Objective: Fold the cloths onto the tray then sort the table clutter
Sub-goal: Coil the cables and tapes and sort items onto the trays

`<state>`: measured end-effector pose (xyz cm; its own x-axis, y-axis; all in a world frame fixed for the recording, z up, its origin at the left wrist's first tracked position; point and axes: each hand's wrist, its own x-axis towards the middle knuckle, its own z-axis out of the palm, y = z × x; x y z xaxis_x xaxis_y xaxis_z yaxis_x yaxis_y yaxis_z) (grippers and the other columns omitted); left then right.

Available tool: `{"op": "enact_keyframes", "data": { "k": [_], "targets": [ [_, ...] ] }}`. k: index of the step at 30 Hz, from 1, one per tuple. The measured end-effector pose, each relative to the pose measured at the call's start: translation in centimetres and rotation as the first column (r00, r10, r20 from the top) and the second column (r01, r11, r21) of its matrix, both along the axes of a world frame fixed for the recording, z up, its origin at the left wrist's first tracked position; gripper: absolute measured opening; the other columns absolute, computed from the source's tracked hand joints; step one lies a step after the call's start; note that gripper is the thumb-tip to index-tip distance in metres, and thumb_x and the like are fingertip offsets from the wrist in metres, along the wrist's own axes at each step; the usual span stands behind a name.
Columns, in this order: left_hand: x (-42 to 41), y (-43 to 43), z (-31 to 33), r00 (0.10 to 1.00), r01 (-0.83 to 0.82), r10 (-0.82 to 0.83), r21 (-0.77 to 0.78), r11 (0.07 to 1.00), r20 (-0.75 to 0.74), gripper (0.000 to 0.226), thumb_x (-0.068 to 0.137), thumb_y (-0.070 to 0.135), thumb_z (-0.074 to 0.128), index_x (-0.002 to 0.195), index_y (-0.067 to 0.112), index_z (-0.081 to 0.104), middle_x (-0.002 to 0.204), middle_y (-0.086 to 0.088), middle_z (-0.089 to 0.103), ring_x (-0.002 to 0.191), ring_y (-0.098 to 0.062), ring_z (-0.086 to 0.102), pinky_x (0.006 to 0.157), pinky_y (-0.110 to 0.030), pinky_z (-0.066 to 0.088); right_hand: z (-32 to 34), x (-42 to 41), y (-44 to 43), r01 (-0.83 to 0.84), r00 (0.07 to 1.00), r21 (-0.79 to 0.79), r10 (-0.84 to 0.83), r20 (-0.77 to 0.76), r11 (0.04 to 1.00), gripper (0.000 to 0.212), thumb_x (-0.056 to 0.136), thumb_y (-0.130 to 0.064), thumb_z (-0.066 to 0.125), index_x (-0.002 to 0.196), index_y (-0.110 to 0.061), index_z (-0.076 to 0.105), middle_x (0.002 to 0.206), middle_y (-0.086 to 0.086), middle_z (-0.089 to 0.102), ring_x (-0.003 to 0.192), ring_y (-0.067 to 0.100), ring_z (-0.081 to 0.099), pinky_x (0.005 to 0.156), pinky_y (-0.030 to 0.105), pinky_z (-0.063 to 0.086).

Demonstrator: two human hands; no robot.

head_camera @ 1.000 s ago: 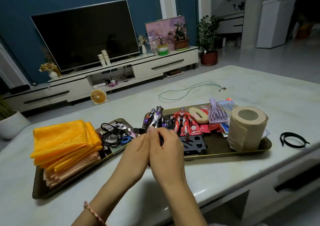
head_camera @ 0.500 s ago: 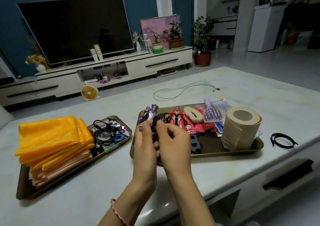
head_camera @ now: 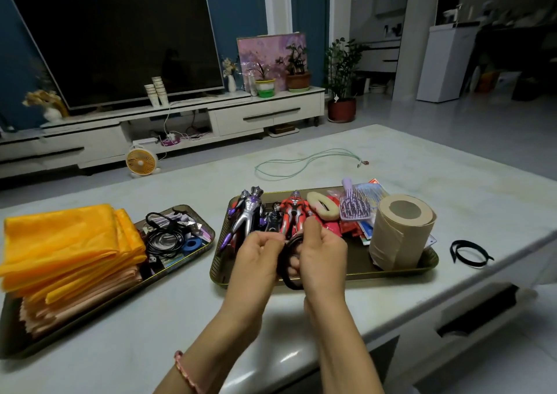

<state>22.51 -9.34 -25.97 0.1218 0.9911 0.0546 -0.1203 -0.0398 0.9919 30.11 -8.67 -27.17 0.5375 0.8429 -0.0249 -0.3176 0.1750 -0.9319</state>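
The two hands are lower than they were half a second ago. Before, they were held up in front of the toy figures. Now they sit just above the near edge of the right tray, and a dark loop shows between them that was mostly hidden before.

The left hand (head_camera: 257,253) and the right hand (head_camera: 324,253) are close together, almost touching. Each grip is closed on the thin black hair band (head_camera: 291,268). The band is a round ring. The top of it is pinched by the fingers and the rest hangs down toward the near side, so its long way runs from far to near.

Under the hands is the brown metal tray on the right (head_camera: 391,273), lying on the pale stone worktop (head_camera: 422,164). In it lie a silver and purple toy figure (head_camera: 248,212) and a red toy figure (head_camera: 294,212), both with heads pointing far. Next to them are a cream oval hair clip (head_camera: 322,205), a purple hairbrush (head_camera: 354,205) and a brown toilet paper roll (head_camera: 401,231) standing up at the right end.

On the left is another dark tray (head_camera: 208,234). A tall pile of folded yellow cloths (head_camera: 66,243) fills its left part, and a coiled black cable (head_camera: 164,240) lies in its right part.

A black strap (head_camera: 470,252) lies on the worktop right of the trays. A thin green cord (head_camera: 304,163) lies farther away.
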Motion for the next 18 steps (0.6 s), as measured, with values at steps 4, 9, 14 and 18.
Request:
{"op": "enact_keyframes", "data": {
  "k": [4,9,14,18],
  "targets": [
    [0.0,0.1,0.8,0.959,0.28,-0.283,-0.114,0.953,-0.008,0.03,0.089,-0.001,0.032,0.065,0.007,0.049,0.059,-0.008,0.051,0.052,-0.017,0.047,0.055,-0.029,0.049,-0.5,1.4,-0.5,-0.048,0.986,-0.037,0.053,0.157,0.998,0.044,0.096,-0.018,0.043,0.052,-0.014,0.035,0.033,-0.003,0.036,0.028,0.01,0.028,0.036,0.017,0.027],
    [1.5,-0.3,-0.1,0.904,0.36,-0.36,-0.042,0.932,-0.229,0.035,0.101,0.025,0.033,0.072,0.011,0.048,0.049,0.008,0.043,0.053,-0.012,0.041,0.065,-0.032,0.045,-1.3,3.0,-1.0,0.017,0.911,-0.013,-0.01,0.412,1.0,0.046,0.089,-0.035,0.05,0.052,-0.01,0.042,0.046,0.007,0.041,0.047,0.022,0.039,0.049,0.03,0.033],
    [5.8,-2.6,-1.0,0.874,0.486,-0.481,-0.179,0.856,0.072,0.04,0.1,0.024,0.034,0.064,0.014,0.045,0.052,0.002,0.037,0.049,-0.011,0.041,0.056,-0.023,0.042,-1.1,7.5,-4.0,0.086,0.872,-0.127,-0.013,0.49,0.988,0.039,0.093,-0.029,0.051,0.063,-0.005,0.053,0.04,-0.003,0.048,0.033,0.005,0.045,0.042,0.022,0.038],
    [9.5,-4.4,-2.3,0.858,0.512,-0.44,-0.359,0.78,0.267,0.034,0.099,0.023,0.039,0.068,0.011,0.047,0.046,0.003,0.04,0.048,-0.012,0.046,0.058,-0.023,0.042,-1.6,12.5,-6.9,0.226,0.837,-0.123,-0.128,0.532,0.966,0.03,0.092,-0.03,0.053,0.074,-0.009,0.064,0.061,-0.001,0.062,0.057,0.013,0.059,0.053,0.024,0.044]
  ]
}}
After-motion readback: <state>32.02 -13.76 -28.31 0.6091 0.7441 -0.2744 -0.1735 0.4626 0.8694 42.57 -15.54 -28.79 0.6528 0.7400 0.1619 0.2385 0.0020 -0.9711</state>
